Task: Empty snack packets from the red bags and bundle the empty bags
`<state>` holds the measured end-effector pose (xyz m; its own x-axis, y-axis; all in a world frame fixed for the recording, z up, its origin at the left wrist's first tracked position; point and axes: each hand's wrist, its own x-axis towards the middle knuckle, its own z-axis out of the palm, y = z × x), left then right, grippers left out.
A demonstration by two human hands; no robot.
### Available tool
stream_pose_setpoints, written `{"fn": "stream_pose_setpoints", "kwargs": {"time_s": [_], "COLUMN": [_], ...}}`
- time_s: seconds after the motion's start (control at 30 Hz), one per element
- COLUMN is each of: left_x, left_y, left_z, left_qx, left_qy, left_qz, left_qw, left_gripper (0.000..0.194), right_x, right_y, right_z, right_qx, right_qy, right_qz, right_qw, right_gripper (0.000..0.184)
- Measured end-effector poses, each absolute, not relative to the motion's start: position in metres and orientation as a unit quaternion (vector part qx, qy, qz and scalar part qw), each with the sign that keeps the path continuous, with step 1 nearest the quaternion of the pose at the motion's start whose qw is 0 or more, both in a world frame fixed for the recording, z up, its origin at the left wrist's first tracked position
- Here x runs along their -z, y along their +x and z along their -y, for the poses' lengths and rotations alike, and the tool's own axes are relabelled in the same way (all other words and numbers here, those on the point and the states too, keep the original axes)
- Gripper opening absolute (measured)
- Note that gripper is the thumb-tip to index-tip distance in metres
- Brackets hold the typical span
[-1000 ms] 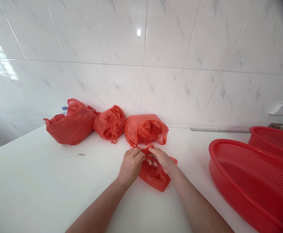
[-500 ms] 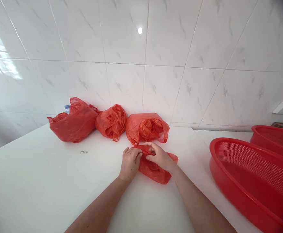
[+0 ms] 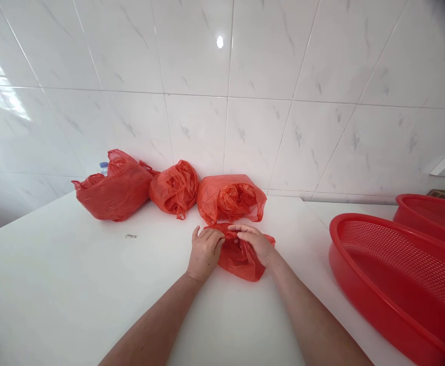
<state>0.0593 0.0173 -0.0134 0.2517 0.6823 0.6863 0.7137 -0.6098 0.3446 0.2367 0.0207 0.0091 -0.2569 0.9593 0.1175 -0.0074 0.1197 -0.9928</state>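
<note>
A thin red plastic bag (image 3: pixel 241 264) lies on the white table in front of me, crumpled around its opening. My left hand (image 3: pixel 206 250) is closed on the bag's left edge, fingers curled over the plastic. At the upper right of the opening, my right hand (image 3: pixel 253 241) has its fingers stretched forward, partly over and inside the bag; its thumb is hard to make out against the plastic. Whatever the bag contains is hidden by its folds. Just behind it sits another red plastic bag (image 3: pixel 211 195), bunched at its mouth.
Two more filled red plastic bags, a round one (image 3: pixel 169 190) and a larger one (image 3: pixel 112 195), stand along the tiled wall. A blue bottle cap (image 3: pixel 103 165) shows behind the larger bag. Red plastic baskets (image 3: pixel 339 249) occupy the right. A small scrap (image 3: pixel 131 236) lies on the table (image 3: pixel 73 284).
My right hand's fingers have straightened and shifted slightly over the bag, and its opening looks wider. My left hand keeps its hold. The view has tilted a little.
</note>
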Motion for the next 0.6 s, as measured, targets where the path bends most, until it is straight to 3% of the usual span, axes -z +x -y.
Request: {"fn": "stream_pose_setpoints", "kwargs": {"time_s": [0.2, 0.37, 0.6], "left_x": [0.012, 0.015, 0.016], "left_y": [0.056, 0.038, 0.029], "left_z": [-0.016, -0.029, -0.031], "left_qx": [0.472, 0.584, 0.619], "left_qy": [-0.759, -0.636, -0.524], "left_qz": [0.448, 0.495, 0.549], "left_qw": [0.005, -0.095, -0.2], "left_gripper": [0.016, 0.016, 0.019], "right_x": [-0.004, 0.004, 0.013], "right_y": [0.246, 0.267, 0.281], "right_z": [-0.031, -0.036, -0.038], "right_qx": [-0.349, -0.218, -0.174], "right_qy": [-0.498, -0.597, -0.653], "right_qz": [0.578, 0.522, 0.473], "right_qw": [0.544, 0.568, 0.565], "right_gripper": [0.021, 0.019, 0.018]}}
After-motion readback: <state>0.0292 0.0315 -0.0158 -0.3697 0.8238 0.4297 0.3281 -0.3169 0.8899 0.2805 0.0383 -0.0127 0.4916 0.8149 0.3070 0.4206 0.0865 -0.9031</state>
